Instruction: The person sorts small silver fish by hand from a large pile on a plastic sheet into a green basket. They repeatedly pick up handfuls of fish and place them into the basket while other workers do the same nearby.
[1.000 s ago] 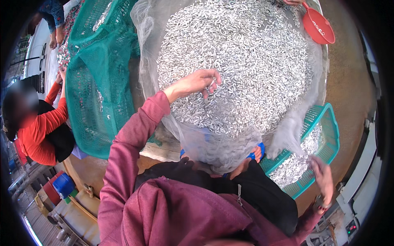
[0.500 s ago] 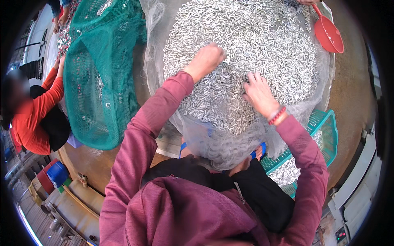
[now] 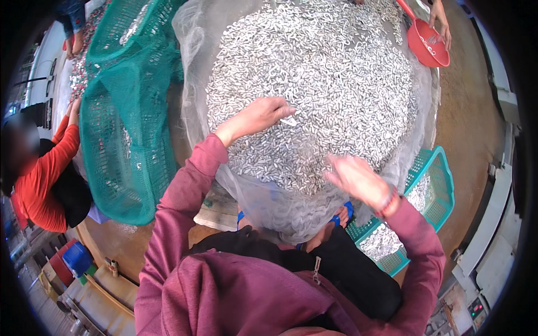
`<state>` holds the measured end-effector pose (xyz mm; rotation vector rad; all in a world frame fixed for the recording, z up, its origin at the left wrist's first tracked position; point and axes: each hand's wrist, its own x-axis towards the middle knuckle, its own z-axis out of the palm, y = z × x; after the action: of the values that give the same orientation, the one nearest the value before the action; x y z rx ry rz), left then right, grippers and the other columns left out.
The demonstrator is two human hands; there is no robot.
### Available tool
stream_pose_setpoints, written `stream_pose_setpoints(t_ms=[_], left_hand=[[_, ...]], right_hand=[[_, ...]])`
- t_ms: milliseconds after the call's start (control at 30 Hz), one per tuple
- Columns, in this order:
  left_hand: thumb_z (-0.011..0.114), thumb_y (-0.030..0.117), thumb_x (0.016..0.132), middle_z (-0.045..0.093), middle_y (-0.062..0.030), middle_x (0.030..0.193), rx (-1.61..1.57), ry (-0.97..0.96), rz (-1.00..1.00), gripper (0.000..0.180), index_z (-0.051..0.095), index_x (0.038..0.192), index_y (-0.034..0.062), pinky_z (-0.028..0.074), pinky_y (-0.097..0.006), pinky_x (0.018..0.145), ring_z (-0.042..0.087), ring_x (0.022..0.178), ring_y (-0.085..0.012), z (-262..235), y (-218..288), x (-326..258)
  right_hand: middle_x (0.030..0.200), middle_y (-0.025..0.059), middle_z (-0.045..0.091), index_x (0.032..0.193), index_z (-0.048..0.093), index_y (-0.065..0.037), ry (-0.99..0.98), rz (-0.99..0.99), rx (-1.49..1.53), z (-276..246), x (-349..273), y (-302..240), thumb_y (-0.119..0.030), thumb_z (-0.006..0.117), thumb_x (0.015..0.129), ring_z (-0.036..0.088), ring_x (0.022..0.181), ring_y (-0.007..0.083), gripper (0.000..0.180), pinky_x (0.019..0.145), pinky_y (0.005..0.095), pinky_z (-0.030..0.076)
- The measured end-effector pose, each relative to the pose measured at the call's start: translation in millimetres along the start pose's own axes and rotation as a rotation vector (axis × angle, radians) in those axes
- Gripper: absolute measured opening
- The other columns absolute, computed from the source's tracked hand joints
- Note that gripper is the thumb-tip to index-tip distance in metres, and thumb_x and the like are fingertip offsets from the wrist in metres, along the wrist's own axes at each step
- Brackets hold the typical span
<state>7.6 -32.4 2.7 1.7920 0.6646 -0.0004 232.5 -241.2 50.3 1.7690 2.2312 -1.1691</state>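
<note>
A wide pile of small silvery metal pieces (image 3: 314,78), some of them hook-shaped, covers a sheet of pale netting (image 3: 193,61) in front of me. My left hand (image 3: 259,116) hovers over the pile's left part, fingers pinched, with a small whitish hook-shaped piece (image 3: 288,120) at the fingertips. Near the pile's front right edge, my right hand (image 3: 358,178) is smeared by motion. Its fingers point left over the pieces, and whether they hold anything does not show. A red band circles that wrist.
Green mesh-lined baskets (image 3: 123,134) stand at left, beside a person in orange (image 3: 47,173). A green plastic basket (image 3: 443,196) with silvery pieces sits right of my legs. At far right, another person's hand (image 3: 440,25) reaches into a red scoop (image 3: 426,47).
My left hand has moved left and nearer to me, a hook-shaped piece now showing at its fingertips. My right hand has drawn nearer. A co-worker's hand has come to the red scoop.
</note>
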Motion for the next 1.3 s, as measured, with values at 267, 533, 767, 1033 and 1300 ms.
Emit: stream_pose_setpoints(t_ms=[267,533,767,1033,1300], left_hand=[[0.047,0.011,0.09,0.04,-0.0043,0.075,-1.507,-0.065,0.151,0.01,0.049,0.095,0.0029,0.036,-0.022,0.051,0.04,0.063,-0.0127,1,16,-22],[0.052,0.033,0.096,0.05,-0.006,0.082,-1.552,0.035,-0.128,0.032,0.054,0.087,0.0017,0.039,-0.019,0.051,0.048,0.071,-0.0132,4,0,-24],[0.068,0.019,0.088,0.061,-0.0003,0.079,-0.566,0.077,-0.287,0.021,0.067,0.098,0.0009,0.044,-0.019,0.057,0.056,0.066,-0.0089,4,-21,-50],[0.068,0.012,0.078,0.062,-0.0167,0.082,0.79,0.102,0.061,0.016,0.063,0.085,-0.0011,0.051,-0.043,0.069,0.063,0.077,-0.0338,59,-35,-38],[0.073,0.019,0.077,0.066,-0.0117,0.086,0.165,0.124,-0.029,0.015,0.072,0.087,0.0078,0.051,-0.037,0.072,0.065,0.077,-0.0246,-8,-15,-49]], right_hand=[[0.116,0.025,0.045,0.135,0.032,0.004,0.148,0.067,-0.122,33,110,23,-0.01,0.073,0.071,0.053,0.104,0.0409,0.078,0.091,0.0415,0.046],[0.108,0.0151,0.056,0.115,0.057,-0.002,0.134,-0.178,0.5,54,122,20,-0.006,0.067,0.069,0.052,0.11,0.0351,0.048,0.093,0.0397,0.044],[0.095,0.0069,0.053,0.092,0.058,-0.007,-0.097,-0.407,0.134,58,78,10,0.001,0.062,0.066,0.049,0.094,0.0304,0.027,0.083,0.0354,0.046],[0.109,0.0139,0.054,0.103,0.048,-0.004,0.023,0.259,1.56,16,37,22,0.006,0.048,0.088,0.064,0.091,0.0275,0.018,0.08,0.0413,0.058],[0.145,0.0217,0.034,0.15,0.015,-0.011,-0.091,0.084,1.832,-17,25,11,0.001,0.047,0.09,0.059,0.11,0.0345,0.07,0.085,0.0433,0.056]])
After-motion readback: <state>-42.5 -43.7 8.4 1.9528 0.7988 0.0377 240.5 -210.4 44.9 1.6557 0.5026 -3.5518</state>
